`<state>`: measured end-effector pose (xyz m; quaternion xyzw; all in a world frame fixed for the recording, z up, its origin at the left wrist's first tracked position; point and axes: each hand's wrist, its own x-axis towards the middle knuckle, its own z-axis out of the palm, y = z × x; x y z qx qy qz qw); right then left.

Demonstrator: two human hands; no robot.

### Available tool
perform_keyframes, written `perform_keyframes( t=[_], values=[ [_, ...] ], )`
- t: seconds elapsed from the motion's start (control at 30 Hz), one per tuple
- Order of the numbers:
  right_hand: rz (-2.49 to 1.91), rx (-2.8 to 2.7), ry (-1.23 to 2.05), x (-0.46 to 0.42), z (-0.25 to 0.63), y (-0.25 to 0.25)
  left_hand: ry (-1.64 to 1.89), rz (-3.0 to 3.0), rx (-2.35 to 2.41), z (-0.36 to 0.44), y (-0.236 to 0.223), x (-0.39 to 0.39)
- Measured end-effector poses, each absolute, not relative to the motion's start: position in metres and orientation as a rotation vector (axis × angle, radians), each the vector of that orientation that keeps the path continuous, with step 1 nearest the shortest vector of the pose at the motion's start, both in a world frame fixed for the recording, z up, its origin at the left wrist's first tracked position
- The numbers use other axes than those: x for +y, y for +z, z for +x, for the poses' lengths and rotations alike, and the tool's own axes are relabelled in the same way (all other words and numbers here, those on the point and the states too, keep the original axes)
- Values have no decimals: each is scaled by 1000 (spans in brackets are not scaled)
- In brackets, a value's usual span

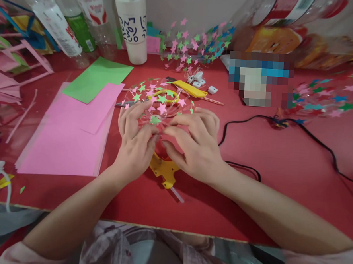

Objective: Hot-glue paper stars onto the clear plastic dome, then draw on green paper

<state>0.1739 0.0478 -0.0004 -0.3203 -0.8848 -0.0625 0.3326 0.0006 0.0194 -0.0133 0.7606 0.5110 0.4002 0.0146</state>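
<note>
Both hands meet over a clear plastic piece [158, 103] covered with small pink and green paper stars, lying on the red table [282, 162]. My left hand [135, 139] curls its fingers onto the piece's near left side. My right hand [193, 143] pinches at its near edge, fingertips pressed together beside a green star [155, 120]. What the fingertips pinch is too small to make out. A yellow glue gun [163, 171] lies under my hands.
Pink paper sheets [71, 141] and a green sheet [97, 78] lie left. A black cable [284, 122] runs right. Yellow cutter [188, 88], pencil, white tumbler [133, 26], plastic bottles [56, 23] and more star-covered plastic [196, 45] stand behind.
</note>
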Motion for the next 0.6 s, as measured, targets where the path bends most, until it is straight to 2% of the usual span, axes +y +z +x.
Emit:
perform_keyframes(
  t=[0.6],
  values=[
    [-849, -2275, -229, 47, 170, 2, 1203, 2426, 1610, 0, -11, 15]
  ],
)
